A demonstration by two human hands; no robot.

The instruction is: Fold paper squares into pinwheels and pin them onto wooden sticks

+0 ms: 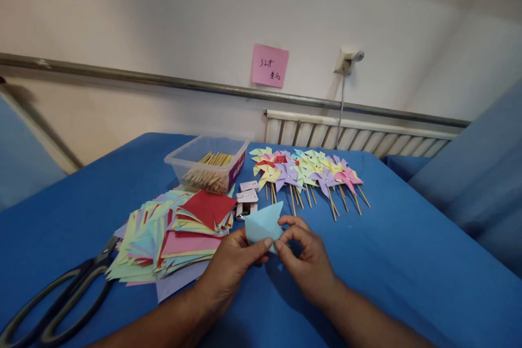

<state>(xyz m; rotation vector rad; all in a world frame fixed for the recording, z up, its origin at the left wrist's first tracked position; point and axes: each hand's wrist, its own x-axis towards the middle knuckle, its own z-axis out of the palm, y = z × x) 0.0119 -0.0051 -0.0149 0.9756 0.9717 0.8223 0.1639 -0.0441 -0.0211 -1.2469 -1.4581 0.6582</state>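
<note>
A light blue sheet of paper [264, 222] is held up in front of me between both hands. My left hand [236, 255] grips its lower left side, with the thumb lying on the face of the paper. On the right edge, the thumb and fingers of my right hand [302, 250] pinch the sheet. Close by on the left is a pile of coloured paper squares [179, 244], a red one on top. Small boxes [247, 204], one open at its front, stand just behind the held paper.
Large scissors [73, 288] lie at the left. A clear plastic tub [191, 160] of wooden sticks [214, 166] stands behind the pile. Several finished paper pinwheels [304, 171] lie at the back right of the blue tablecloth [391, 250]. A wall and radiator [318, 130] are behind.
</note>
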